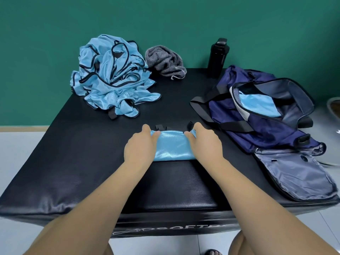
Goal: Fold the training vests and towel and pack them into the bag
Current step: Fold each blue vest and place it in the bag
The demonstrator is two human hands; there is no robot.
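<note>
A folded light-blue training vest [173, 147] lies in the middle of the black mat [73, 153]. My left hand [138, 147] grips its left end and my right hand [205, 144] grips its right end, thumbs pinching the far edge. A heap of several unfolded light-blue vests [110, 76] with black trim sits at the back left. Beside it lies a crumpled grey striped towel [165, 61]. The navy bag [261, 115] lies open at the right, with a folded blue vest [257, 104] inside it.
A black bottle [218, 57] stands at the mat's far edge, behind the bag. The bag's grey-lined flap [292, 175] spreads toward the mat's front right corner. A green wall rises behind; pale floor tiles surround the mat. A round white object [334, 107] shows at the right border.
</note>
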